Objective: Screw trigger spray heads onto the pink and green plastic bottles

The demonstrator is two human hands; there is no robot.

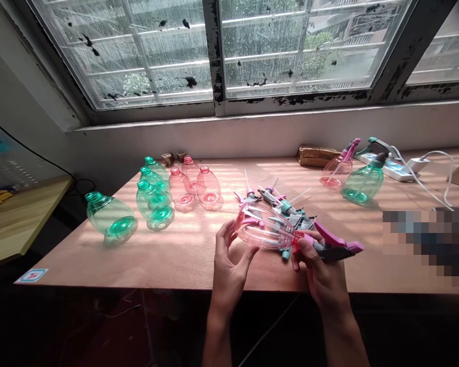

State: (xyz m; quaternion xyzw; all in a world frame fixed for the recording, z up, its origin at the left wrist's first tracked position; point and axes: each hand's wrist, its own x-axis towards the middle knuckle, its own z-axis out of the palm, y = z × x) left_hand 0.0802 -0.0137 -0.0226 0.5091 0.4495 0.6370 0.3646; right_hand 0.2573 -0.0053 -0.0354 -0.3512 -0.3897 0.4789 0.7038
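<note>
Left fingers (pixel 222 237) cradle a pink bottle (pixel 265 229), right fingers (pixel 309 252) grip its sprayer (pixel 332 251), spray heads (pixel 286 206) heaped behind.

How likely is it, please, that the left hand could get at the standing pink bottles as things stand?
Probably not: the left hand is occupied supporting the held pink bottle. Nothing appears to stand between that hand and the standing pink bottles, though.

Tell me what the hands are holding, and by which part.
A clear pink bottle with a spray head at its neck: left hand at the base end, right hand around the collar.
</note>
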